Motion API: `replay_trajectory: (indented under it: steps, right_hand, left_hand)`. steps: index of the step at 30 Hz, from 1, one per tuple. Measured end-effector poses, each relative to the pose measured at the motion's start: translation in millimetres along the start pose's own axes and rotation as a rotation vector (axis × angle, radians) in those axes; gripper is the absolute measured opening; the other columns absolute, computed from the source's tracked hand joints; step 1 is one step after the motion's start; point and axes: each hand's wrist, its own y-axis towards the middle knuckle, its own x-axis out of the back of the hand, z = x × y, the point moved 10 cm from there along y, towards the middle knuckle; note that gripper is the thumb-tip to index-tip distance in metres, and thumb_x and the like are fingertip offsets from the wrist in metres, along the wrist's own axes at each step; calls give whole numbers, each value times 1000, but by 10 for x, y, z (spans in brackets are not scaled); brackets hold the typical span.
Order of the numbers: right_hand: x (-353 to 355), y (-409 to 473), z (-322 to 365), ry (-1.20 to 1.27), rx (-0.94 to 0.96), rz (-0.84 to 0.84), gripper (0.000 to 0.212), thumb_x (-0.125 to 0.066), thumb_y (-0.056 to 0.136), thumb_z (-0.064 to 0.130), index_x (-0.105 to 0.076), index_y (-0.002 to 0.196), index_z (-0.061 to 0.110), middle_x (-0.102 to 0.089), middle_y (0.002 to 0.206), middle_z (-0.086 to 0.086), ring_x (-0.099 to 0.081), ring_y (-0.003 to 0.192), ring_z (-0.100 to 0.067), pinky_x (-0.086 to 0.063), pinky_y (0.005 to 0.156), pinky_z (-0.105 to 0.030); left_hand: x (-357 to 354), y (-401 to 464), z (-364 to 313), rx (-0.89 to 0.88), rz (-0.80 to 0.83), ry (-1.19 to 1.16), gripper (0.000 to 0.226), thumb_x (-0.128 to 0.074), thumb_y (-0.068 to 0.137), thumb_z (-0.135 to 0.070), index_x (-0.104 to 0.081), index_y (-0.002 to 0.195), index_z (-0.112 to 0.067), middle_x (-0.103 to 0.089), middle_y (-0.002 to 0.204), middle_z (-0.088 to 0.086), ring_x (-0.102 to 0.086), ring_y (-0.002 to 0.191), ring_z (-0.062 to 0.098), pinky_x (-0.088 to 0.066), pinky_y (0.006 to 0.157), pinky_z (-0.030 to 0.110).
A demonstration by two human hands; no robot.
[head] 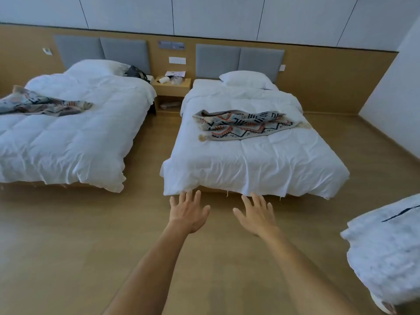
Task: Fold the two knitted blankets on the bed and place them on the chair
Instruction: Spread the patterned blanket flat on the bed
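Head view: stood at the foot of the right bed, both arms stretched forward over the wooden floor. Left hand and right hand held palm-down with fingers spread and straight, gripping nothing, tips just short of the hanging edge of the white duvet.

Nearer knitted blanket lay crumpled across the middle of the right bed, straight ahead and farther off than the fingers, well apart from them, with the near half of the duvet between. Long axis ran left to right across the bed, so crosswise to the reach; a tasselled corner at its left near end, the right end trailing toward the bed's right edge. Sat slightly right of the gap between the hands, so the right hand looked a little nearer, though neither by much; probably a two-handed pick-up, one hand to each end, after a step or lean forward.

Second knitted blanket lay bunched on the left bed, far to the left, much nearer the left hand's side.

Chair not clearly made out; a white padded shape at the near right could not be identified.
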Motion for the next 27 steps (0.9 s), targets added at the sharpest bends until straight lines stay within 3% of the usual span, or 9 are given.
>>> replay_trajectory:
  steps: [19,27]
  right_hand:
    - [533,2262,-885,22,-18,24,64,-23,96,54,-13,149,20,0,158,-10,2,145,-29,-9,115,-50]
    - [592,3225,-835,16,58,78,62,-23,97,51,-9,150,22,3,159,-8,4,145,-27,-7,116,-49]
  left_hand:
    - [229,2286,-507,51,54,47,66,-23,96,-50,-6,151,-17,-8,158,9,-3,145,28,-7,115,54]
    - [230,3116,-474,115,84,46,66,-23,96,-51,-5,152,-19,-6,159,9,1,146,27,-5,116,54]
